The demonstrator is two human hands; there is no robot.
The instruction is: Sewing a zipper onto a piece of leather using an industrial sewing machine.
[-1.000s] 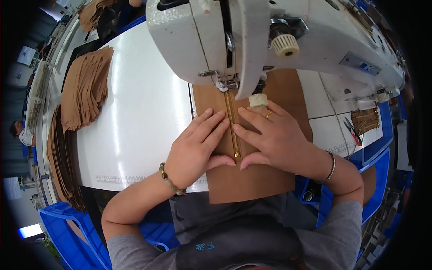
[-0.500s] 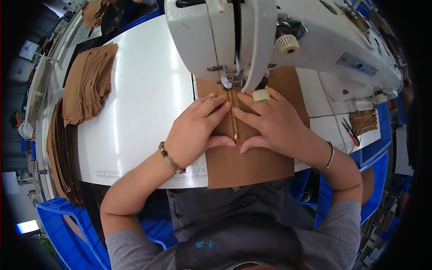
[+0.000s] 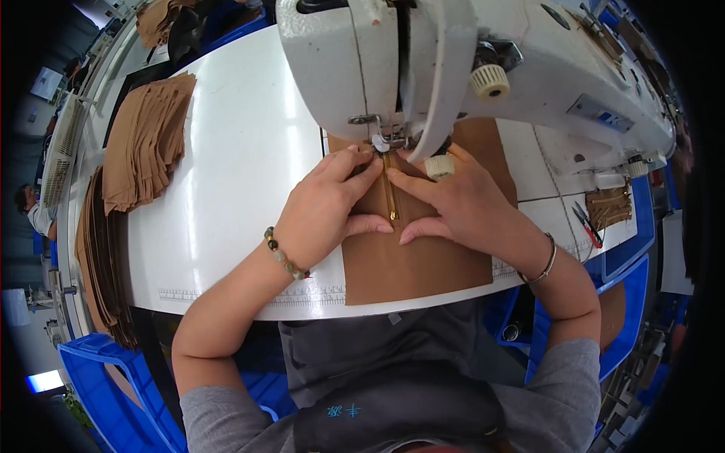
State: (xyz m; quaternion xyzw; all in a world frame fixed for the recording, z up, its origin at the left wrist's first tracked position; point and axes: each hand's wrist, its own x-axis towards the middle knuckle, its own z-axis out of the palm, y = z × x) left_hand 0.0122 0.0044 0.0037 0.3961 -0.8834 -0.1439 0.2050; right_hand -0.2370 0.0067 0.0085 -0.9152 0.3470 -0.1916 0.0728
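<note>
A brown fabric panel [image 3: 423, 272] lies flat on the white table, its upper part under the head of a sewing machine [image 3: 355, 68]. Down its middle runs a brass-toothed zipper [image 3: 391, 192], with the gold slider near its lower end. My left hand [image 3: 325, 196] rests left of the zipper, fingertips close to the presser foot [image 3: 384, 142] and thumb pointing toward the slider. On the other side, my right hand [image 3: 457, 198] presses the panel with fingers stretched out, its fingertips partly hidden by the machine's cream knob [image 3: 439, 167]. The needle point cannot be made out.
Stacks of brown pieces [image 3: 147, 143] lie at the table's left. Red-handled snips [image 3: 587, 224] and several short zipper pieces [image 3: 608, 205] sit at the right. Blue bins [image 3: 113, 377] stand below both sides. A printed ruler [image 3: 226, 296] follows the near table edge.
The panel and zipper have moved away from me, further under the presser foot. Both hands have shifted slightly forward with them, still lying on the fabric.
</note>
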